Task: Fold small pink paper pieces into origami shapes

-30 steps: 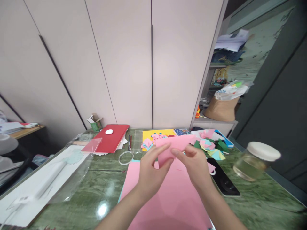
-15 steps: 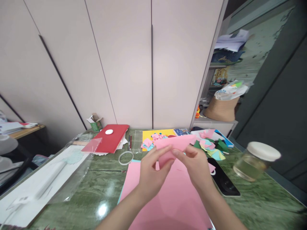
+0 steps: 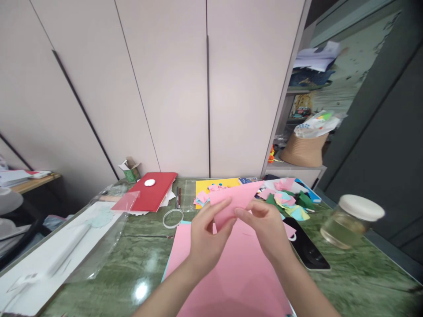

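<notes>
Pink paper (image 3: 236,193) is held in a closed pinch by my left hand (image 3: 208,237) and right hand (image 3: 268,226); I seem mid-fold, and creasing calls for 2 steady grips.

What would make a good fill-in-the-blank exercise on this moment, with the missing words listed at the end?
1. The left hand and right hand hold a piece of paper coloured ____.
2. The round white object lies on a folder coloured ____.
3. The jar has a lid coloured ____.
4. Seen from the wearer's side, the dark-screened device lies to the ____ of the large sheets.

Missing words: pink; red; white; right.
</notes>
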### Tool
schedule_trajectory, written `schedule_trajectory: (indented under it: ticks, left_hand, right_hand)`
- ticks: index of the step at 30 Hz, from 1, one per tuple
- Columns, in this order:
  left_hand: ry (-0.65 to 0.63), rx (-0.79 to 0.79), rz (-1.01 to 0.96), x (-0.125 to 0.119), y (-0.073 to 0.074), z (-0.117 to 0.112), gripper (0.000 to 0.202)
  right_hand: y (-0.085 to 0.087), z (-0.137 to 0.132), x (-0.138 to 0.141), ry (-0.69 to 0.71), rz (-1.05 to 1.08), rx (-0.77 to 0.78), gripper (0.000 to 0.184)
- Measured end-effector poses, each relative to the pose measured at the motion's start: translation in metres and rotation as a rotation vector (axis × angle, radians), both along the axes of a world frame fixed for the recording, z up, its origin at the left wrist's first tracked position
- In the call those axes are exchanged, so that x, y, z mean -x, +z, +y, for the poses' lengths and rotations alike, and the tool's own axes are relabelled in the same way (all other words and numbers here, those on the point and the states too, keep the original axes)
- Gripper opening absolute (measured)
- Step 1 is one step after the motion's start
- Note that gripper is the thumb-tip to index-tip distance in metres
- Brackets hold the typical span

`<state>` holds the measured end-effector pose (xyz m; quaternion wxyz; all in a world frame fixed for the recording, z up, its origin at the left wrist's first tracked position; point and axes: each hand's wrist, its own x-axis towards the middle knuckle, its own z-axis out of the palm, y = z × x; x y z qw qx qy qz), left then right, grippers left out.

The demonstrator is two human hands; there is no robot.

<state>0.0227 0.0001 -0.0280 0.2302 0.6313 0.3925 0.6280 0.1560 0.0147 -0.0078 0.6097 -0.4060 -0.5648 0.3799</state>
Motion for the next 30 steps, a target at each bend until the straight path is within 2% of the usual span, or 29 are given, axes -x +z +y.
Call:
schedule_trajectory:
  ticks: [10, 14, 21, 24, 25, 28, 30]
  left_hand:
    - [-0.046, -0.028, 0.084, 0.001, 0.002, -0.001, 0.034]
    - [-0.060, -0.007, 0.128, -0.001, 0.000, -0.001, 0.035]
    - [-0.046, 0.027, 0.118, -0.004, 0.001, -0.003, 0.035]
    - [-0.039, 0.040, 0.093, -0.004, 0.001, -0.003, 0.036]
    - [-0.038, 0.045, 0.080, -0.004, 0.000, -0.002, 0.036]
    - [-0.044, 0.067, 0.039, -0.004, -0.002, 0.000, 0.035]
    - [-0.051, 0.089, 0.011, -0.004, -0.003, 0.001, 0.034]
  right_hand:
    - [0.004, 0.004, -0.012, 0.046, 0.297, 0.038, 0.026]
    - [0.004, 0.013, -0.028, 0.031, 0.406, 0.030, 0.016]
    - [0.007, 0.023, -0.062, -0.190, 0.477, -0.090, 0.010]
    - [0.010, 0.020, -0.064, -0.215, 0.386, -0.109, 0.011]
    - [0.010, 0.017, -0.061, -0.170, 0.305, -0.088, 0.012]
    - [0.013, 0.009, -0.045, 0.133, -0.080, -0.028, 0.010]
    - [0.013, 0.005, -0.034, 0.164, -0.186, 0.000, 0.012]
